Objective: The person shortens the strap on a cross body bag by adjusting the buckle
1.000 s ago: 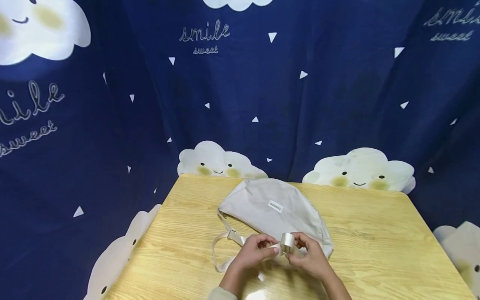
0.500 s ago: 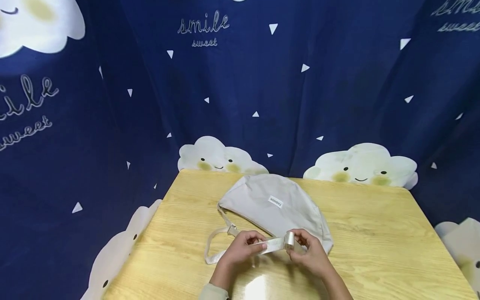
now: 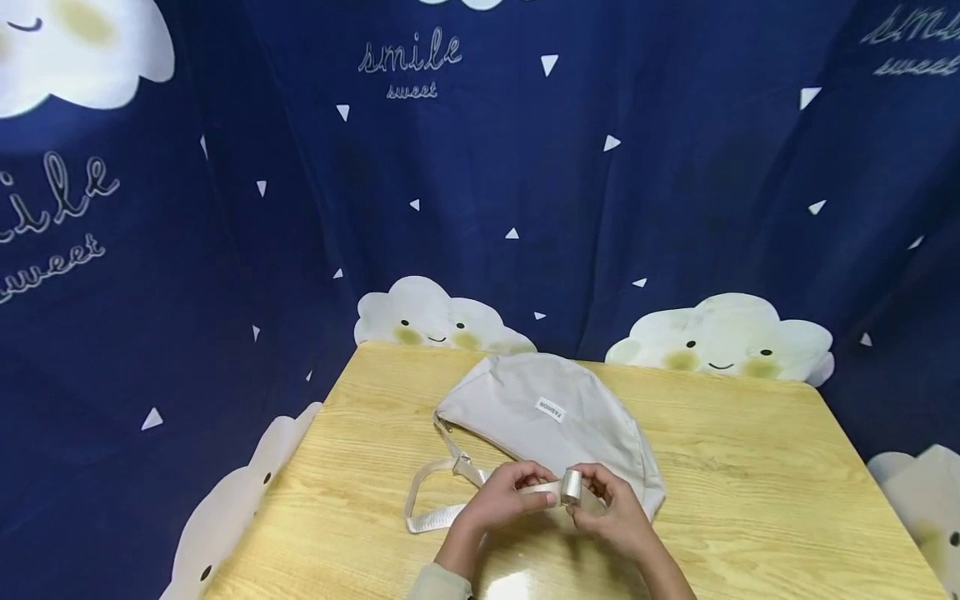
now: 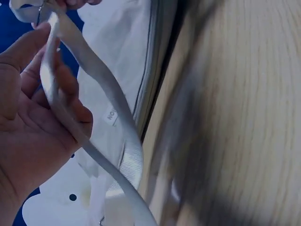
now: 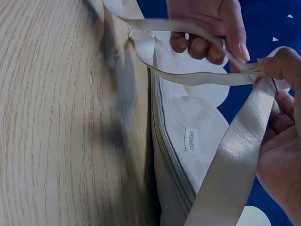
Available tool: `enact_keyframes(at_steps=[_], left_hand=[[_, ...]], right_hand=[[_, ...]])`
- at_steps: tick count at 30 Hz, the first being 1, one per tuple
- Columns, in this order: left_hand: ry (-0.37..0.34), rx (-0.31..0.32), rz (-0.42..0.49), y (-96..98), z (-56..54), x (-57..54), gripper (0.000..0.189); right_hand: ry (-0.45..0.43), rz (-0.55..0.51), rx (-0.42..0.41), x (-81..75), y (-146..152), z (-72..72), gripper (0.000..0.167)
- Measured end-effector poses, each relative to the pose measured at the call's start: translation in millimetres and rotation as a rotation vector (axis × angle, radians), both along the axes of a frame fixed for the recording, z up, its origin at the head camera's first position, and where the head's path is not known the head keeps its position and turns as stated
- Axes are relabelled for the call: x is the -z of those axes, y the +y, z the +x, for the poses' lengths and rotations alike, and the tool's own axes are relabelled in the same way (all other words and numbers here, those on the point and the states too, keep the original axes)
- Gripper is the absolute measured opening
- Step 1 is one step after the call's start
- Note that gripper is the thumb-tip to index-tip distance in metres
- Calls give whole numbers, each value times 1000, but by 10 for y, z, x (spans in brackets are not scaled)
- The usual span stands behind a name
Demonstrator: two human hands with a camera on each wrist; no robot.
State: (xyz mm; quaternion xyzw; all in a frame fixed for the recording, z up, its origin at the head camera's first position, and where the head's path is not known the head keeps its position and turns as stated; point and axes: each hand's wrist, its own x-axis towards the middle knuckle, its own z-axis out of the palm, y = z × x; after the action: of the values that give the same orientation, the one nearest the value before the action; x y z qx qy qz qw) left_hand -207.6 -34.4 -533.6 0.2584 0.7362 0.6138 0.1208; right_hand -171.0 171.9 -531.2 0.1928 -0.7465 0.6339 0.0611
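A pale beige shoulder bag (image 3: pixel 517 408) with a small FASHION label lies on the wooden table, its zip edge toward me. My left hand (image 3: pixel 504 502) pinches the bag's webbing strap (image 3: pixel 435 519) between thumb and fingers. Close beside it, my right hand (image 3: pixel 615 512) holds the strap where it folds into a loop at a slider buckle, its thin metal edge (image 5: pixel 274 85) showing in the right wrist view. From there a wide strap length (image 5: pixel 235 150) runs down past the bag. In the left wrist view, two strap lengths (image 4: pixel 110 87) hang below my left fingers.
The wooden table (image 3: pixel 750 475) extends to both sides of the bag. A second strap buckle (image 3: pixel 461 463) lies left of my hands, near the bag's corner. Behind the table hangs a dark blue curtain (image 3: pixel 480 167) with white clouds and triangles.
My left hand first moved left along the strap, opening a gap between the hands, then came back near my right hand. The strap loop on the table shifted left. The bag stayed put.
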Motion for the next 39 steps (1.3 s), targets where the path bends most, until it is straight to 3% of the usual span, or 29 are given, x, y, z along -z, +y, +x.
enact_keyframes(at_steps=[6,9,13,20,27,30,34,36,39], left_hand=[[13,-40,-38,-23,8,-49,12],[16,-44,-38,-69,51,-176,10],[0,-40,-17,-188,95,-331,10],[7,-126,-68,-425,96,-354,7],[2,-128,-65,-556,79,-371,10],[3,-165,-62,-651,57,-350,16],[7,-243,-79,-828,-53,-222,23],[21,-279,-107,-913,-134,-153,25],[61,-343,-151,-1032,-260,-72,25]], right_hand=[[-26,130,10,51,-12,3,50],[29,216,29,65,-31,-1,50],[110,245,54,60,-30,-16,48],[107,304,94,107,58,-35,44],[161,332,65,180,113,-8,43],[107,332,87,235,154,71,42],[9,321,110,334,231,191,43],[9,329,141,383,269,222,44],[77,382,200,438,313,226,47]])
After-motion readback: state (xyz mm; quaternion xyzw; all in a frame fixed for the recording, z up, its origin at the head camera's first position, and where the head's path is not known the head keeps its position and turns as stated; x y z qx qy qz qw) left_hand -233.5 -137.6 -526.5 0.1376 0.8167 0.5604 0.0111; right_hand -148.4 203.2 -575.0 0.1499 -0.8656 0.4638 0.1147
